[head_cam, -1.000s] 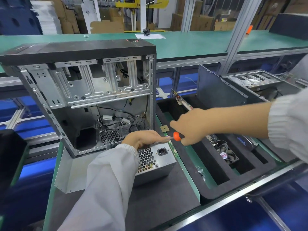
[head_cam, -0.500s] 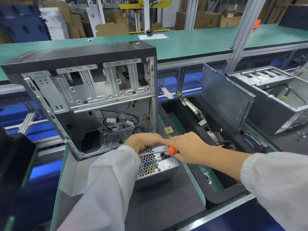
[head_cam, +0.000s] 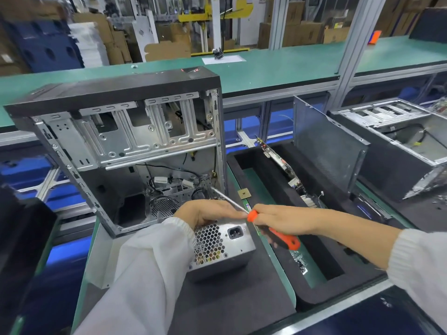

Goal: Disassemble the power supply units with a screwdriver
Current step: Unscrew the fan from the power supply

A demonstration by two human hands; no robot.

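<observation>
- Silver metal power supply box (head_cam: 223,247), honeycomb vent and black socket facing the camera, lies on the dark mat before the open computer case (head_cam: 125,151).
- Left hand (head_cam: 205,212) rests on its top, fingers relaxed.
- Right hand (head_cam: 278,220) grips the orange-handled screwdriver (head_cam: 273,232).

**Bare metal, matt foam, bright plastic**

The power supply unit (head_cam: 219,247) at 6 o'clock is dull grey sheet metal, its face punched with honeycomb holes around a black plastic socket. The computer case (head_cam: 125,146) at 10 o'clock shows stamped, silvery bare metal inside and a matt black top. The screwdriver (head_cam: 266,228) has a shiny steel shaft and a glossy orange plastic handle with a black grip. The mat (head_cam: 229,298) beneath looks dark, soft and matt; the foam tray (head_cam: 314,293) at 4 o'clock is black and finely rough. Both sleeves are white woven cloth with ribbed knit cuffs.
</observation>
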